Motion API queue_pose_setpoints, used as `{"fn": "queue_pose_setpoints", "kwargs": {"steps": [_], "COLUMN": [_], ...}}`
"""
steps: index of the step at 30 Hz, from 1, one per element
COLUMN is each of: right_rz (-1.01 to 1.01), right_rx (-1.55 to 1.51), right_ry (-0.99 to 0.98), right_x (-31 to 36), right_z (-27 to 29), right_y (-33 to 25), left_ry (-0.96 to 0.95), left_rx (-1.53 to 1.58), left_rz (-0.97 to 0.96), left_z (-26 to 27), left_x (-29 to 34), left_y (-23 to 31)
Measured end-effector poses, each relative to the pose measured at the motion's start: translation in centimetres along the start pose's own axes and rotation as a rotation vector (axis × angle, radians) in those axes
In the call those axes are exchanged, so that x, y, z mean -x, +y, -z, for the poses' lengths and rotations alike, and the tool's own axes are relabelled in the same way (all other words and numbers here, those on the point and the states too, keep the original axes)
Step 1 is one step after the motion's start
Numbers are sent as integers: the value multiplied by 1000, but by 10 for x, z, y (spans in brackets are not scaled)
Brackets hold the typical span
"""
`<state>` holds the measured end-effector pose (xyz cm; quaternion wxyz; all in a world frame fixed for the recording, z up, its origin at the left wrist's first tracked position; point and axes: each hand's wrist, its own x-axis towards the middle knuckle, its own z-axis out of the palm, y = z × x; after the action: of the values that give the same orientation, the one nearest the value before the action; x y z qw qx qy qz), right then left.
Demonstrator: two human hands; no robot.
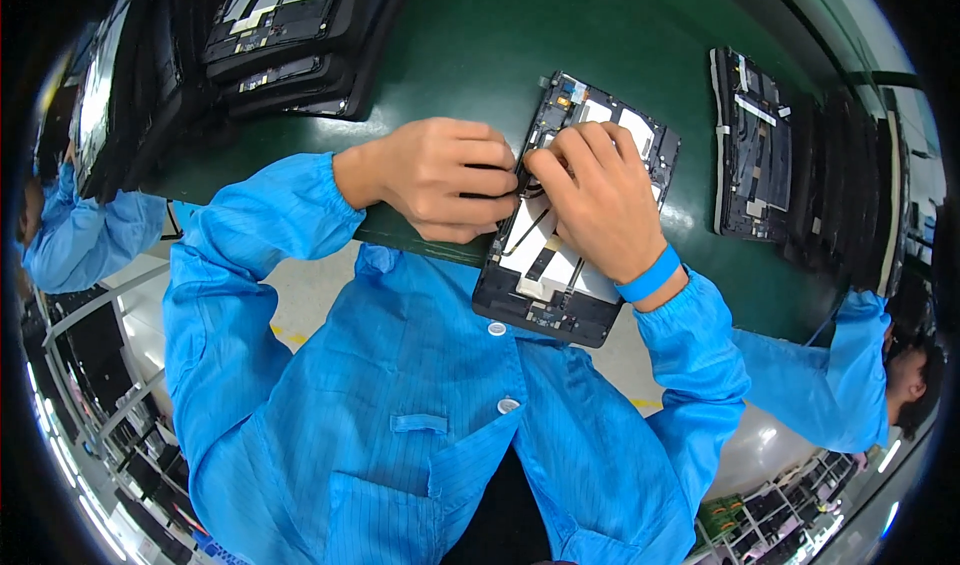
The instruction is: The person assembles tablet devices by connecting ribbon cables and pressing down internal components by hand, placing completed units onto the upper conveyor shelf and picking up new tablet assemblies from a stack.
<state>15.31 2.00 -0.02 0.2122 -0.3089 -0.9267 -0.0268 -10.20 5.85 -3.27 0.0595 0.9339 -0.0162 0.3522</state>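
An opened tablet [562, 310] lies tilted at the near edge of the green table, its inner side up, showing pale battery panels, dark cables and small circuit boards. Its near end reaches over the table edge. My left hand [445, 178] is at the tablet's left edge, fingers curled with the tips pressed close to the frame. Over the middle of the tablet lies my right hand [600, 195], thumb and fingers bent down together beside the left fingertips. A blue band circles the right wrist. What the fingertips of either hand pinch is hidden.
Stacked opened tablets [290, 40] stand at the far left of the green table [480, 45], with more dark units beside them. Another row of tablets [755, 145] stands on the right. Co-workers in blue sleeves [830, 375] sit at both sides.
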Motion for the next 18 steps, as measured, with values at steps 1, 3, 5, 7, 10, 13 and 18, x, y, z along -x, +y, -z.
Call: {"fn": "queue_pose_setpoints", "kwargs": {"steps": [1,3,5,7,10,13,18], "right_rz": [-29,-48,-65,-85,-97,-118,-116], "right_rx": [2,-22,-47,-70,-86,-124,-142], "right_ry": [4,1,-2,9,0,4,6], "right_x": [0,1,1,2,2,2,2], "right_z": [0,0,0,-1,0,1,0], "right_y": [0,1,2,1,2,2,4], "left_ry": [0,3,8,-2,0,-10,-23], "left_rx": [6,15,23,5,-3,-5,38], "left_rz": [23,34,44,6,29,-2,-31], "left_z": [1,3,3,3,1,0,1], "left_x": [0,-1,-3,-3,-3,-4,-6], "left_y": [-2,-5,-7,-8,-9,-11,-17]}}
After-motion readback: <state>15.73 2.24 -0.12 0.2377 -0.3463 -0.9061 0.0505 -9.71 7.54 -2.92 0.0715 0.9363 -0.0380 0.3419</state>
